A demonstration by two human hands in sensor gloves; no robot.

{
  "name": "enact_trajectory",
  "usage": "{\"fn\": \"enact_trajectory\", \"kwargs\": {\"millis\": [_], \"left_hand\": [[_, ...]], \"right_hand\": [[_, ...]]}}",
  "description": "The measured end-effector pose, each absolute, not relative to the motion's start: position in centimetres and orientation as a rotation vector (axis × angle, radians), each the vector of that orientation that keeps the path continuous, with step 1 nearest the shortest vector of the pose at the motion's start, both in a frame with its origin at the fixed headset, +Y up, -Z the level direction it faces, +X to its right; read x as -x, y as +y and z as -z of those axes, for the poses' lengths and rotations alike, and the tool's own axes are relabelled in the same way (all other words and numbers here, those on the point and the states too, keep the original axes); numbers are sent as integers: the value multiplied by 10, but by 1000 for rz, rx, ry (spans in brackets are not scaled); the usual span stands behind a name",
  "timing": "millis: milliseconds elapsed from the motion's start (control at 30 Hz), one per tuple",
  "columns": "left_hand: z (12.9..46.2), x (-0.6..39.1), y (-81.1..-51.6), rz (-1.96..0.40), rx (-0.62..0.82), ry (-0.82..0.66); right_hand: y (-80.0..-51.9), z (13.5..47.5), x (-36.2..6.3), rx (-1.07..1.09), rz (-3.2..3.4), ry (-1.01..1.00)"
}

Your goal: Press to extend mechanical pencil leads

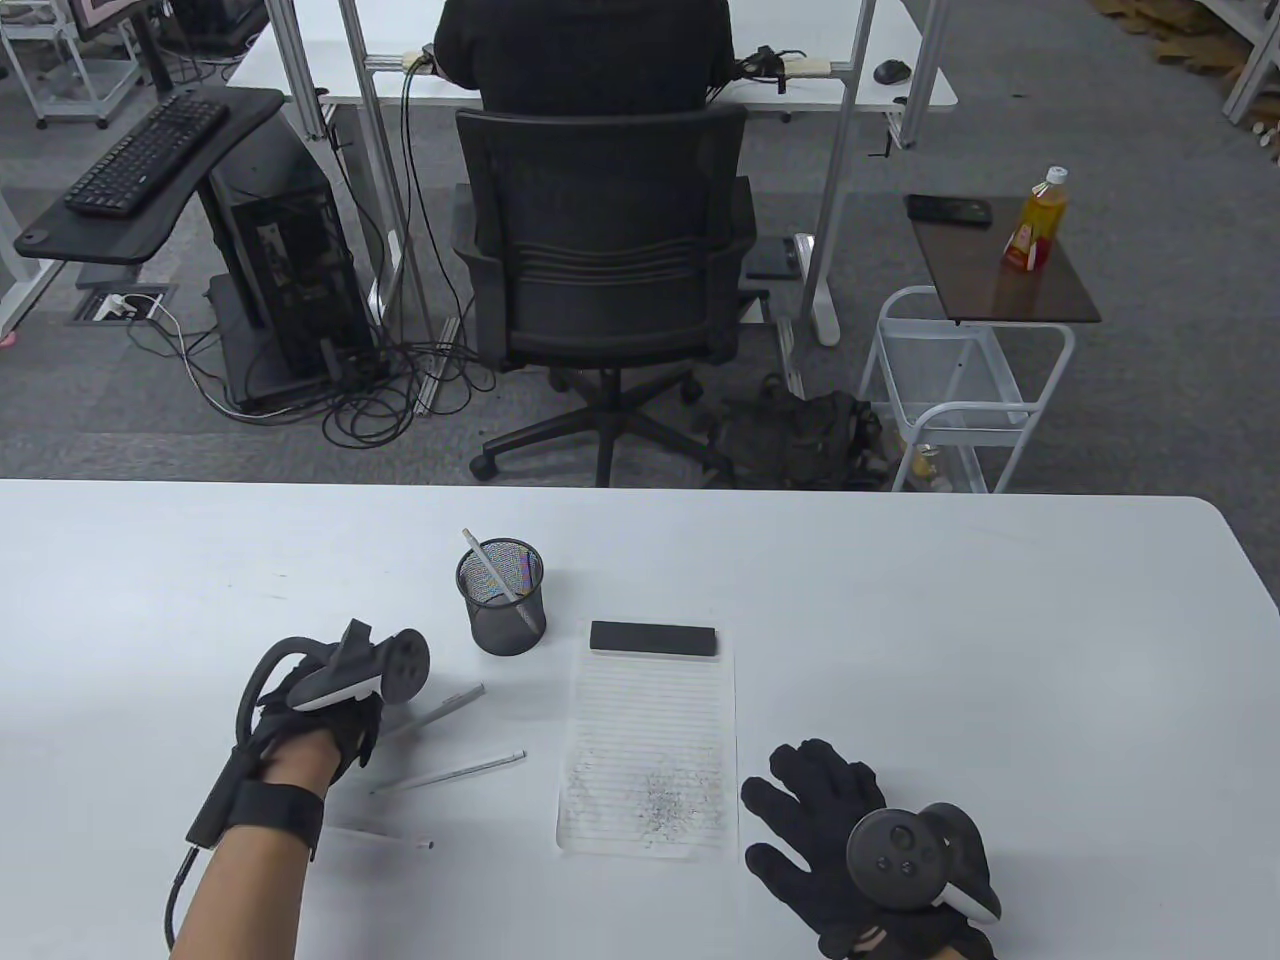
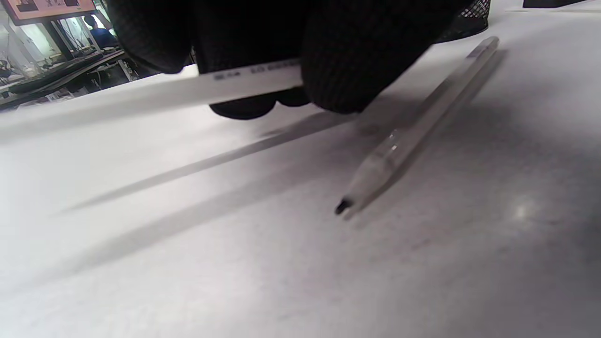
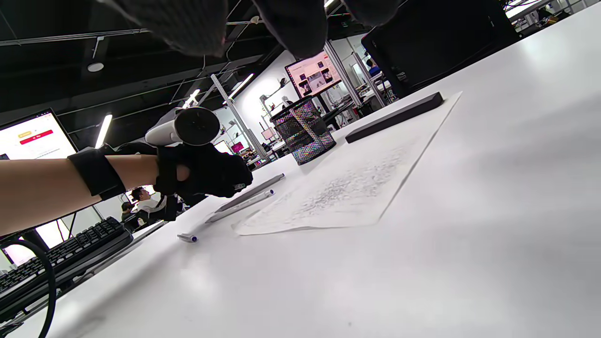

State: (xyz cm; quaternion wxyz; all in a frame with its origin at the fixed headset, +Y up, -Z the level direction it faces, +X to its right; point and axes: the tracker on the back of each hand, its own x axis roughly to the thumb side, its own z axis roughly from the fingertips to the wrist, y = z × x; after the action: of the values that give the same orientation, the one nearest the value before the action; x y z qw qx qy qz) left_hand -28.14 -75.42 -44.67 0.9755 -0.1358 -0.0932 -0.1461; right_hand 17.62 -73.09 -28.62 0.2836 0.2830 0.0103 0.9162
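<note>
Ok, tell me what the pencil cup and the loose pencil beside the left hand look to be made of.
Pencil cup: most likely black metal mesh; you can see through its woven wall, and it shimmers with colour in the right wrist view. Loose pencil: apparently clear, glossy plastic; the barrel is see-through with highlights along it, ending in a dark tip.

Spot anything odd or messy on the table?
Yes: grey lead marks or debris are scattered over the lower half of the paper. Pencils lie loose at different angles: one beside the left hand, another nearer the table edge. One pencil stands in the cup.
</note>
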Motion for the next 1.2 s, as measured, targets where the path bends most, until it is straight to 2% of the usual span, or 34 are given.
{"fn": "enact_trajectory", "kwargs": {"millis": [967, 1100, 1200], "left_hand": [[453, 278, -762, 317, 147, -217], [454, 281, -760, 288, 177, -206], [458, 286, -746, 283, 146, -172]], "right_hand": [[-732, 287, -176, -751, -2458, 51], [-732, 288, -176, -751, -2458, 48], [-732, 288, -177, -750, -2456, 48]]}}
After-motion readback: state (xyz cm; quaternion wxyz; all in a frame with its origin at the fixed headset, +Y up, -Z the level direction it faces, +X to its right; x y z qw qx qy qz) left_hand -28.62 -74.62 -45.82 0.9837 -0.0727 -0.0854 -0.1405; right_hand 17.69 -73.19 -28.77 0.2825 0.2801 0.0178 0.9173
